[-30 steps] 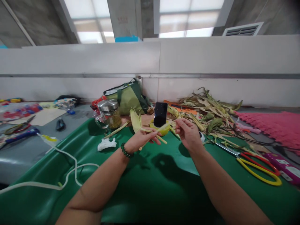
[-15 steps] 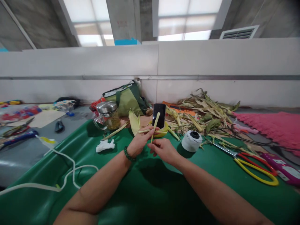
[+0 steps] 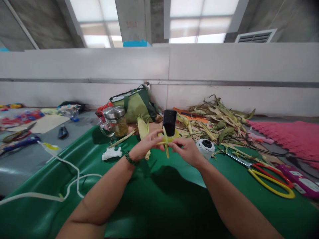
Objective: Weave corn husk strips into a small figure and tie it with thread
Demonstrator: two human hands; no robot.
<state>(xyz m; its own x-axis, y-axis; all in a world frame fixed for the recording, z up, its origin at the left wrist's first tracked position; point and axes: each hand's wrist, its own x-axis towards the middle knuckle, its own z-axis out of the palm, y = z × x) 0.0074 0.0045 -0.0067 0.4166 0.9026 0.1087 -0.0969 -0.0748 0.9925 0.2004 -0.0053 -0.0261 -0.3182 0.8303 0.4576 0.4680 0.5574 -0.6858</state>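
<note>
Between my hands, above the green cloth, are crossed strips of pale corn husk (image 3: 166,146), one running up and down and another sideways. My left hand (image 3: 147,145), with a green bead bracelet at the wrist, pinches them from the left. My right hand (image 3: 185,150) has its fingertips closed on the right end of the sideways strip. Just behind the strips a black phone (image 3: 169,122) leans upright on a yellow holder (image 3: 176,135). A larger husk leaf (image 3: 142,127) lies beyond my left hand. Close to my right wrist stands a white roll (image 3: 206,148), partly covered by the hand.
Dried husks (image 3: 219,116) pile up at the back right. Scissors (image 3: 264,176) with red and yellow handles lie at right, by a purple object (image 3: 299,181). A glass jar (image 3: 116,121), green bag (image 3: 134,104), crumpled white tissue (image 3: 111,153) and white cable (image 3: 72,167) are left.
My right hand has moved right and up, from the lower end of the upright strip to the sideways one. The upright strip sits lower, and my left hand has shifted slightly left.
</note>
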